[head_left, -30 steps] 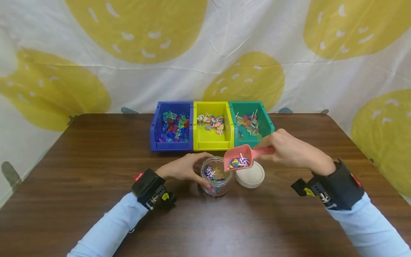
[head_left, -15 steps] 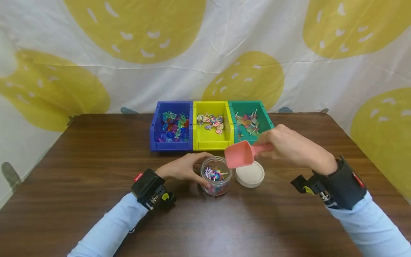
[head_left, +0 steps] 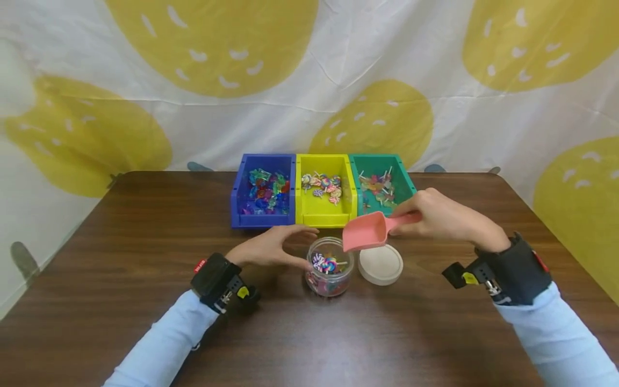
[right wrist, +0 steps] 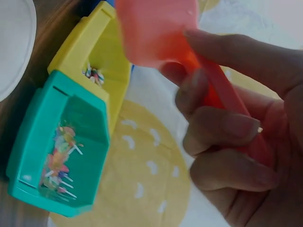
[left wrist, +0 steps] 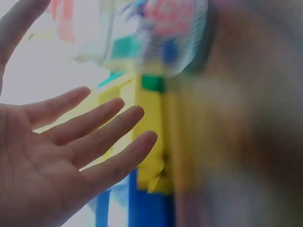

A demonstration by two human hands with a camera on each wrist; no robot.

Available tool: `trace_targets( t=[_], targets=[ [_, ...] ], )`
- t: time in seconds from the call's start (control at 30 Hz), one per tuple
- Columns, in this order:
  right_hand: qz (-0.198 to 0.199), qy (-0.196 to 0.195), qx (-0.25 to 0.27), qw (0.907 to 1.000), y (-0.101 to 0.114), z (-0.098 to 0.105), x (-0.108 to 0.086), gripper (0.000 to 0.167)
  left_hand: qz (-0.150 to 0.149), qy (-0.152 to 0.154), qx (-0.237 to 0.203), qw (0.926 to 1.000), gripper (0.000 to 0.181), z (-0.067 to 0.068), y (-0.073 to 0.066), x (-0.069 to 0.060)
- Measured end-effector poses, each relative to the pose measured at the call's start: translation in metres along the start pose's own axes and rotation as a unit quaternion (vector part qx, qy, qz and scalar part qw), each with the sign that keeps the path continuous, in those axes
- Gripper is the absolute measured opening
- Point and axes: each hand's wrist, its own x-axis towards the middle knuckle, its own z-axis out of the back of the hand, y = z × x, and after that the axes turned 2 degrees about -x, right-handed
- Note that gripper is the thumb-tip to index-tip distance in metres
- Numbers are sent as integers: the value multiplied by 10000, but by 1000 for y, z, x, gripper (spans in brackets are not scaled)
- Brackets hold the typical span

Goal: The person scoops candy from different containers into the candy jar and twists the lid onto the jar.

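A clear jar stands on the table with swirled lollipop pieces inside. Beside its left side is my left hand, thumb near the glass; the left wrist view shows this hand with fingers spread, apart from the blurred jar. My right hand grips the handle of a pink scoop, which is tilted and looks empty, above and right of the jar. In the right wrist view, fingers of the hand curl round the scoop's handle.
Behind the jar, a blue bin of gem-like pieces, a yellow bin of lollipops and a green bin of stick candies stand side by side. A white lid lies right of the jar. A patterned cloth hangs behind the table.
The lollipops that lay in the scoop are now in the jar, and the scoop has tipped over. My left hand has let go of the jar and moved slightly left.
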Motion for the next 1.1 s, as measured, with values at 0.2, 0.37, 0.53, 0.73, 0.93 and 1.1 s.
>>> trace_targets(
  t=[0.2, 0.37, 0.53, 0.73, 0.93, 1.1],
  targets=[
    [-71, -430, 82, 9990, 0, -2, 21, 24, 100, -1682, 387, 9849, 48, 23, 2, -7],
    [70, -667, 100, 9977, 10, -6, 49, 23, 453, -3465, 719, 9342, 33, 39, 2, -14],
    [68, -643, 79, 9979, 26, -9, 76, 23, 997, -4574, 881, 8792, 29, 48, 11, -16],
    [70, -567, -160, 9982, 51, -17, 116, 18, 1902, -4194, 809, 8840, 47, 49, 26, -13],
    [-112, -512, -923, 9944, 73, -33, 151, 11, 2185, -3711, 913, 8979, 49, 47, 36, -6],
    [-376, -165, -1887, 9812, 90, -43, 169, 14, 2174, -3734, 851, 8978, 49, 45, 38, -3]
  ],
)
